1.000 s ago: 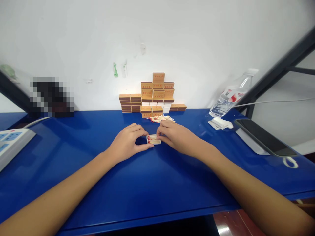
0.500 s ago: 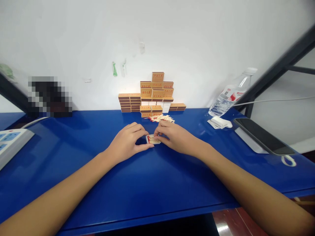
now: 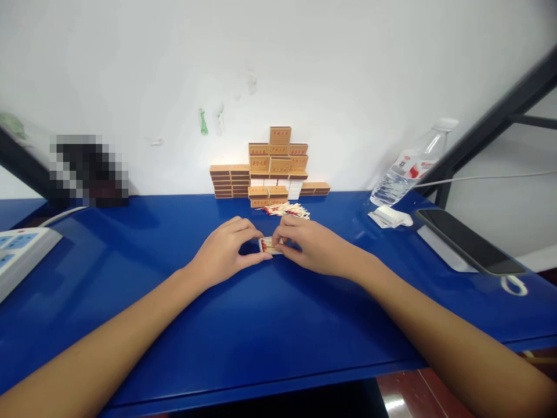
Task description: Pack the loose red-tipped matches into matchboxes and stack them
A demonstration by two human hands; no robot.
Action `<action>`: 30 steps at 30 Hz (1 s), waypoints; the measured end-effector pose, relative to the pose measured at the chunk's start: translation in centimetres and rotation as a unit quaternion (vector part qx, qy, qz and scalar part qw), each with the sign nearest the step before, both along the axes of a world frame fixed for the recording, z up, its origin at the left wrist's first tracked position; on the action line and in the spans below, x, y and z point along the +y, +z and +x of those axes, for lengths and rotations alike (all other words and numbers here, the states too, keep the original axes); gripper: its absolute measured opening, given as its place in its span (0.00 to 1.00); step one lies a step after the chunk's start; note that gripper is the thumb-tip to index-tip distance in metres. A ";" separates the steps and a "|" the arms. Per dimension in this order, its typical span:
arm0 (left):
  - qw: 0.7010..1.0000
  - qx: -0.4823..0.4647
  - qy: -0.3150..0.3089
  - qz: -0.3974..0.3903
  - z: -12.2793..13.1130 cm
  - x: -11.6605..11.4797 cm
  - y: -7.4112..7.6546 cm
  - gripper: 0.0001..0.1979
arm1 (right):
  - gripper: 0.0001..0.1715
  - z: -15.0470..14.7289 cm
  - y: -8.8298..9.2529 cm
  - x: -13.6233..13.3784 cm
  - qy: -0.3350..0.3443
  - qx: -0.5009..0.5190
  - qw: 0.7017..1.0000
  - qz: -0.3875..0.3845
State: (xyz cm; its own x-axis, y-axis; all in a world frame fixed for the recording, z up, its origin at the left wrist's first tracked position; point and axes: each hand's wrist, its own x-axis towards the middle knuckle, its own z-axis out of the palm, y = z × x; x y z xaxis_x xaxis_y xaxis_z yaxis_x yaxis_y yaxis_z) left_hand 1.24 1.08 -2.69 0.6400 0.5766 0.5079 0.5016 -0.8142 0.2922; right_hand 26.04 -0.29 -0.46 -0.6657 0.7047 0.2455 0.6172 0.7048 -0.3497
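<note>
A small white matchbox tray [image 3: 261,245] lies on the blue table [image 3: 243,337], with red-tipped matches [image 3: 267,246] in it. My left hand [image 3: 226,249] grips the tray's left end between thumb and fingers. The thumb and fingertips of my right hand [image 3: 311,244] are pinched over the tray's right part, on the matches; whether a single match is between them is too small to tell. Just beyond my right hand lies a loose pile of matches [image 3: 289,209]. Behind it, orange matchboxes [image 3: 279,166] are stacked in steps against the wall.
At the right stand a tilted water bottle [image 3: 407,168], a white crumpled item [image 3: 389,217] and a phone [image 3: 470,238] on a white block. A power strip [image 3: 26,255] lies at the left edge. Black metal frame bars [image 3: 491,125] rise at both sides.
The fingers of my right hand have shifted very slightly over the tray, and the matches in it lie a little differently. My left hand keeps its place.
</note>
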 end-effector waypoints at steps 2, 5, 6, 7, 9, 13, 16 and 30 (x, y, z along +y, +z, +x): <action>1.000 -0.001 0.000 -0.003 0.0 0.0 0.0 0.17 | 0.07 0.1 0.0 0.1 0.001 0.002 1.000 -0.009; 1.000 -0.005 0.001 -0.005 0.0 0.0 0.0 0.17 | 0.08 0.4 0.3 0.3 0.009 0.000 1.000 -0.020; 1.000 -0.007 0.004 -0.004 0.0 0.0 0.0 0.17 | 0.09 0.5 0.5 0.4 0.009 0.004 1.000 -0.017; 1.000 -0.007 0.006 -0.003 0.0 0.0 0.0 0.17 | 0.09 0.8 0.8 0.5 0.003 0.010 1.000 -0.008; 1.000 -0.007 0.015 -0.001 0.0 0.0 0.0 0.16 | 0.08 1.6 1.4 0.9 -0.034 0.019 0.999 0.025; 0.998 -0.016 0.063 -0.007 -0.1 0.2 0.0 0.16 | 0.06 4.1 2.0 2.2 -0.121 -0.042 0.991 0.038; 0.996 0.022 0.084 -0.024 -0.2 0.4 -0.1 0.16 | 0.06 5.7 1.6 3.2 -0.109 -0.085 0.990 -0.039; 0.999 0.039 0.038 -0.005 0.1 0.0 0.0 0.16 | 0.07 0.0 0.7 0.1 -0.039 0.001 0.999 0.004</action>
